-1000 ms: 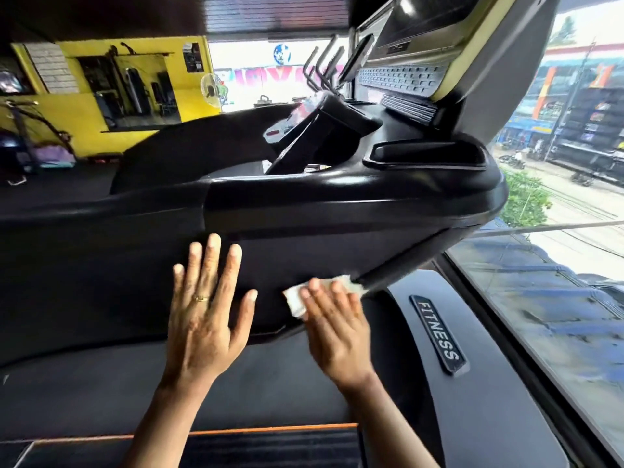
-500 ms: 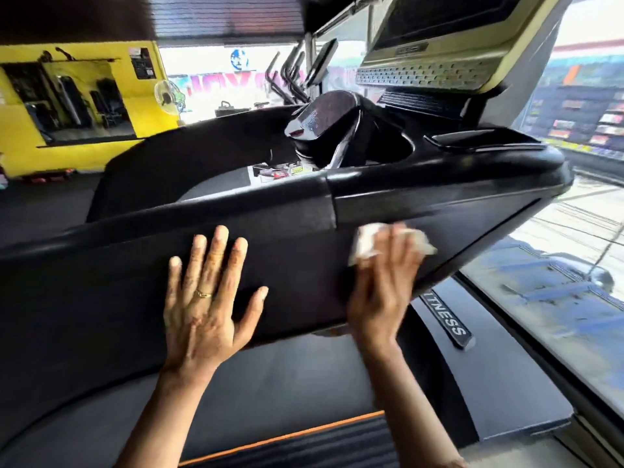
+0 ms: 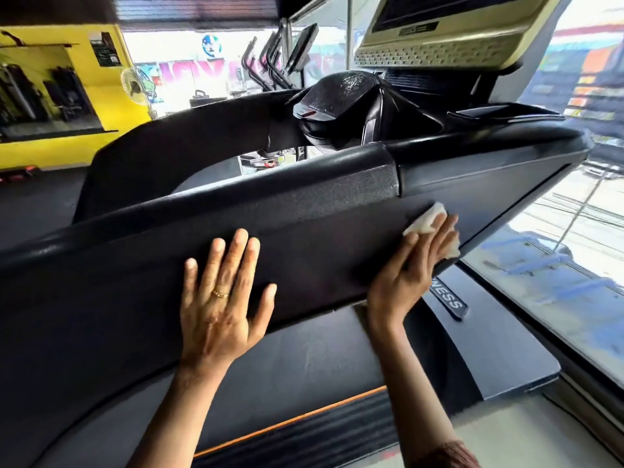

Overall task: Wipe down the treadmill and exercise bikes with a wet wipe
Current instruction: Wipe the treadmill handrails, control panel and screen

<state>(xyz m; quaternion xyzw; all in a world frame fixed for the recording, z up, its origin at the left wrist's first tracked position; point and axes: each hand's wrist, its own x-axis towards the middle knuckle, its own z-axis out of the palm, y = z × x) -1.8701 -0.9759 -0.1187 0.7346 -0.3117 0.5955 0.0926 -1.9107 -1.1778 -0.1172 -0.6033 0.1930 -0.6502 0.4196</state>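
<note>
Right hand (image 3: pixel 415 265) flat, fingers extended, pressing crumpled wet wipe (image 3: pixel 420 221) on treadmill side panel (image 3: pixel 304 258) near its lower edge. Left hand (image 3: pixel 223 298) spread flat on panel, holding nothing. Risk: unpinched wipe may slip out past edge; bunching may leave patches unwiped.

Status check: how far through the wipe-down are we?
Done, probably: the centre hump shows a wet, speckled sheen. In hand: the right hand presses the wet wipe on the treadmill's side panel; the left hand rests flat on it. Left, as far as I can tell: the display console and the exercise machines behind.
</note>
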